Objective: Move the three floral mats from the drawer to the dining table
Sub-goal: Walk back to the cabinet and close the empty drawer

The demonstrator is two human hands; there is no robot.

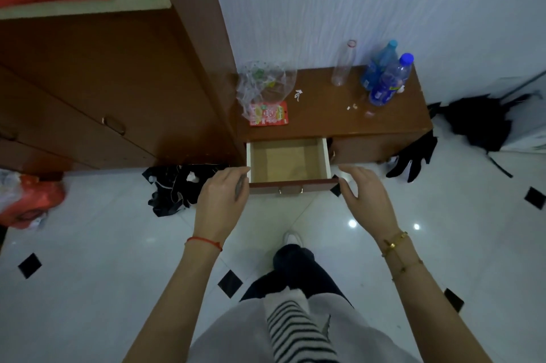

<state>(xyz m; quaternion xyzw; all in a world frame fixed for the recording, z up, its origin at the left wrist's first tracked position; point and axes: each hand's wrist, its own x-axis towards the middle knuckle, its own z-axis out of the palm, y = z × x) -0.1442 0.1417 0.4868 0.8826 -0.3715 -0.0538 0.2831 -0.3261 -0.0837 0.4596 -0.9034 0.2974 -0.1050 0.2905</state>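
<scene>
Flanking the open drawer (288, 160), the person's two hands sit at its front corners in the head view. The left hand (223, 195) is just left of the drawer front, fingers loosely curved and holding nothing; the right hand (365, 195) is just right of it, fingers relaxed and a little spread, fingertips near the front corner, whether touching cannot be told. Both are about equally near.

And the drawer? Pulled out toward the person from the low cabinet (381, 123), it shows only a bare pale wooden floor: no floral mats visible in it, nor anywhere else in this view. The dining table is not in sight either. That suggests the mats are out already, or lie elsewhere.

Behind the drawer, on the cabinet top, stand plastic bottles (384, 79), a clear crumpled bag (263, 84) and a red packet (269, 114). Left of the drawer, dark cloth (177, 188) lies on the tiled floor (103, 244).

With both hands bracketing the front, pushing the drawer shut looks the likely move.
</scene>
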